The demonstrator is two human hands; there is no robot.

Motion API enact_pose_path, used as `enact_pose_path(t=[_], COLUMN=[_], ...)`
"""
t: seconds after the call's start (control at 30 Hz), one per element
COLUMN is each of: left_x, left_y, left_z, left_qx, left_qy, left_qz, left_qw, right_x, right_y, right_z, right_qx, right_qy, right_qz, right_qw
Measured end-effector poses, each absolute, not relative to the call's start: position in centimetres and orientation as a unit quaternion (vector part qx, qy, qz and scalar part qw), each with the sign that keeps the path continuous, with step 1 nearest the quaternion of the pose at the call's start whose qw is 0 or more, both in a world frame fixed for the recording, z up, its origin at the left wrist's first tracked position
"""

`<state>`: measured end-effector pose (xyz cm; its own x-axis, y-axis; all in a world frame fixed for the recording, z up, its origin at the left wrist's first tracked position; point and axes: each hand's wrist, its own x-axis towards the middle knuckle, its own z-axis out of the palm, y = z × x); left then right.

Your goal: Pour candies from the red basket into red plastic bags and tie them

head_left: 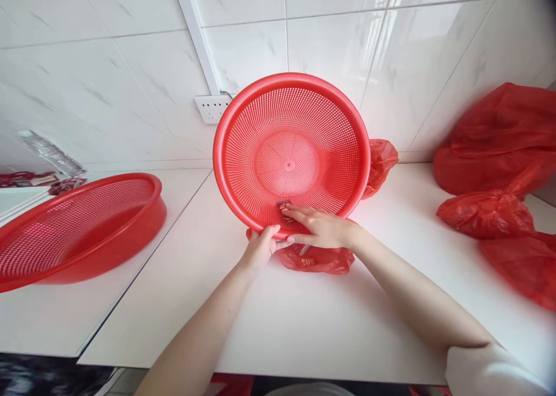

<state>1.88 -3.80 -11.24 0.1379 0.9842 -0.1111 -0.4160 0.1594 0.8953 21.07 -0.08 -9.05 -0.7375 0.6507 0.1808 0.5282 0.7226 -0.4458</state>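
Observation:
A red plastic mesh basket [291,83] is tilted toward me, its round mouth facing me and its lower rim over a red plastic bag [317,260]. My left hand [263,245] grips the lower rim, fingers partly hidden beneath it. My right hand [321,227] reaches over the rim with fingers stretched out. Its fingertips rest on a small brown and dark packet [284,206] low on the inside wall; its exact kind is too small to tell. The thumb lies apart, near the rim.
Another red basket [143,225] stands at the left. Red plastic bags [490,211] sit at the right, and one more bag [382,161] is behind the tilted basket. A power strip [212,109] is on the tiled wall. The white table [347,326] has a seam on the left.

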Motion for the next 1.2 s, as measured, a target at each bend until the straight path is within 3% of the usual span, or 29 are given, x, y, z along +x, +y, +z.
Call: enact_pose_path(t=[0.27,0.63,0.73,0.97,1.2], left_x=[0.5,-0.6,-0.6,-1.1,-0.3], left_y=[-2.9,-2.1,-2.2,-1.8,-2.3], left_z=[-10.9,-11.1,-10.9,-11.0,-11.2], left_qx=[0.382,0.345,0.337,0.339,0.347], left_qy=[0.380,0.373,0.372,0.359,0.374], left_qz=[0.543,0.561,0.555,0.570,0.558], left_qw=[0.644,0.654,0.664,0.656,0.655], right_x=[22.0,23.5,24.1,24.9,23.6], right_y=[0.1,0.5,0.1,-0.2,-0.3], right_z=[-7.4,-6.6,-5.7,-5.0,-5.5], right_qx=[-0.244,-0.310,-0.301,-0.324,-0.379], right_qy=[-0.909,-0.863,-0.865,-0.892,-0.872], right_qz=[0.204,0.150,0.188,0.262,0.148], right_qw=[0.269,0.369,0.354,0.174,0.273])
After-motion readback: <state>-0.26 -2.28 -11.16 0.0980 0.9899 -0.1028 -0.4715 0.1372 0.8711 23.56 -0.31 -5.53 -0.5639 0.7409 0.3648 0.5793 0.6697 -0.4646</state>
